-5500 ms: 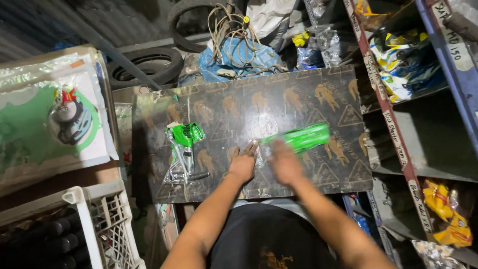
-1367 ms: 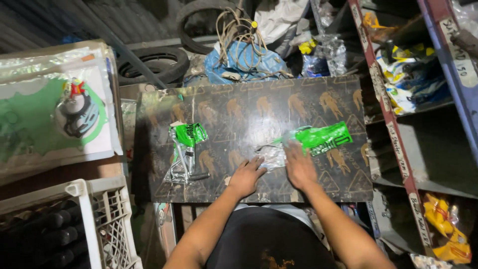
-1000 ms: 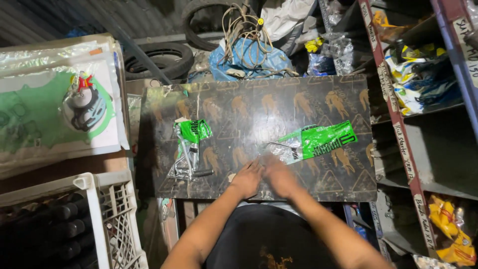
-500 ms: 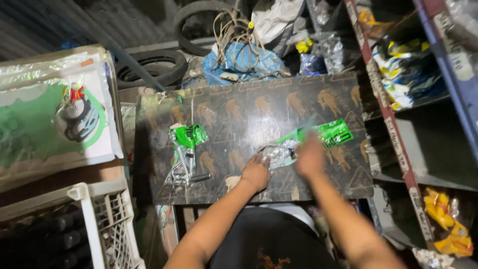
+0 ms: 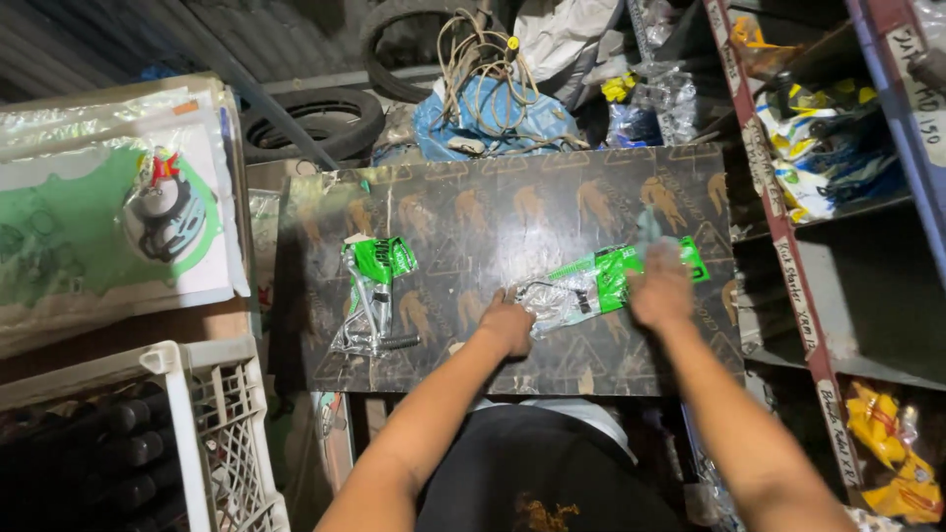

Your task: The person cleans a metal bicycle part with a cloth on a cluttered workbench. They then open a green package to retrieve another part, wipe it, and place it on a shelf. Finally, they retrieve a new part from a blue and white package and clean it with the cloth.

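Seen from above: dark printed board (image 5: 512, 197) serving as work surface, with two clear plastic packets with green header cards lying on it. Right packet (image 5: 596, 286) lying slanted near the middle-right of the board, clear end toward the left, green end toward the right. Left hand (image 5: 507, 323) closed in a loose fist on the clear end of this packet, pinching the plastic. Right hand (image 5: 660, 291) resting on the green end of the same packet, blurred, so cannot tell whether flat or gripping. Second packet (image 5: 372, 296) lying well apart on the left part of the board, untouched, with a metal part with a black grip inside. White plastic crate (image 5: 212, 433) at lower left, black tyre (image 5: 310, 118) behind the board, metal shelf (image 5: 838, 197) with bagged goods at right
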